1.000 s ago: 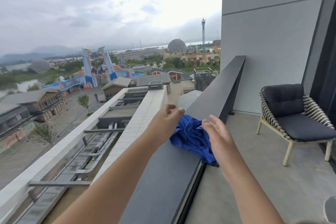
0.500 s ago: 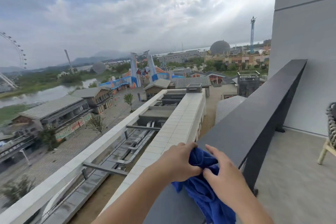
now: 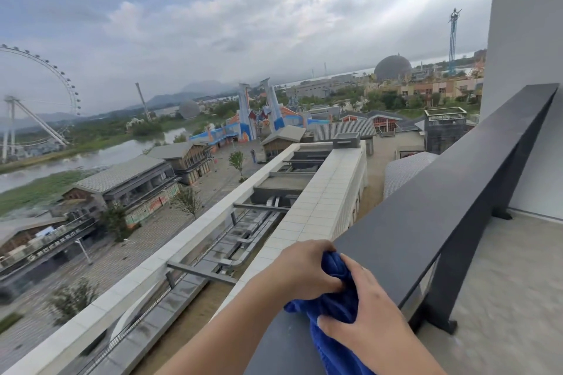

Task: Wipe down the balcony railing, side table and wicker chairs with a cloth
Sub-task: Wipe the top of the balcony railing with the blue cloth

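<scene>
A blue cloth [image 3: 332,307] lies bunched on the flat dark grey top of the balcony railing [image 3: 432,201], near the bottom of the head view. My left hand [image 3: 307,268] grips the cloth's upper end with curled fingers. My right hand [image 3: 362,310] holds the cloth's right side, fingers curled over it. The rail runs away to the upper right, ending at a grey wall [image 3: 524,39]. The wicker chair and side table are out of view.
A dark railing post [image 3: 438,304] stands on the concrete balcony floor [image 3: 502,283] at right. Beyond the rail is a long drop to rooftops, a paved street and an amusement park with a ferris wheel [image 3: 39,94].
My view swung left, and the wicker chair left the frame. Both hands went from open above the cloth to gripping it, and they bunched it up on the rail.
</scene>
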`<state>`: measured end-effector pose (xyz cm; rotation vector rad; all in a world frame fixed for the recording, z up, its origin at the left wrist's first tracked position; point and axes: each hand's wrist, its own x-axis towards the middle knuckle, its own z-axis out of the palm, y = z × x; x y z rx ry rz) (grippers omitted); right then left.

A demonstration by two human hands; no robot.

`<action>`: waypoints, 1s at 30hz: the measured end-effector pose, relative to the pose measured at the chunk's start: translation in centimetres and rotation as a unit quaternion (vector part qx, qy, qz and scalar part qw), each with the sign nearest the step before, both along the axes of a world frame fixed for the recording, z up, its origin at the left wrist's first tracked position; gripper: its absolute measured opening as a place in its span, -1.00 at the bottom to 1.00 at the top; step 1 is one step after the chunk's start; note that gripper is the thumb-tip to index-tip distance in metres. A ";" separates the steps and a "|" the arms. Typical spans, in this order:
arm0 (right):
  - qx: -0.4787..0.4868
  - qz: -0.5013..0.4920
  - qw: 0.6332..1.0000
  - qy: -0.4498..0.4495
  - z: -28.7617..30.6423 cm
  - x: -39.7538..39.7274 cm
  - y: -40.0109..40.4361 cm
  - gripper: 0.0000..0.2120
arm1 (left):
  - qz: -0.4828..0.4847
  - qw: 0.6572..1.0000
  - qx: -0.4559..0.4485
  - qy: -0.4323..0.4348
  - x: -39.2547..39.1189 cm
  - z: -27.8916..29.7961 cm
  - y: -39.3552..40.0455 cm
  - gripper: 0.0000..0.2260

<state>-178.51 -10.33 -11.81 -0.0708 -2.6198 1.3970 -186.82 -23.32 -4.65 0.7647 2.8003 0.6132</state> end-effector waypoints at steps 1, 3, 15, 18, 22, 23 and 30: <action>0.000 -0.003 1.000 0.001 -0.1 -0.2 -0.1 -0.02 | 0.000 1.000 0.001 0.003 -0.1 -0.1 0.0 -0.65; -0.001 -0.003 1.000 0.005 -0.3 -0.7 -0.1 -0.04 | 0.002 1.000 0.002 0.008 -0.2 -0.3 -0.1 -0.66; -0.005 -0.015 1.000 0.024 -1.1 -1.5 -0.6 -0.11 | 0.002 1.000 0.009 0.010 -0.2 -0.6 -0.1 -0.67; 0.001 -0.020 0.999 0.028 -1.3 -1.5 -0.7 -0.13 | 0.003 1.000 0.008 0.004 -0.4 -0.7 -0.1 -0.67; 0.006 -0.023 0.999 0.032 -1.5 -1.4 -0.5 -0.13 | 0.002 1.000 -0.004 0.002 -0.3 -0.5 0.1 -0.67; 0.006 -0.024 0.999 0.033 -1.5 -1.4 -0.5 -0.13 | 0.002 1.000 -0.008 0.002 -0.3 -0.3 0.2 -0.67; 0.012 -0.035 0.999 0.034 -1.6 -1.4 -0.7 -0.14 | -0.004 1.000 -0.026 0.002 -0.4 -0.2 0.2 -0.67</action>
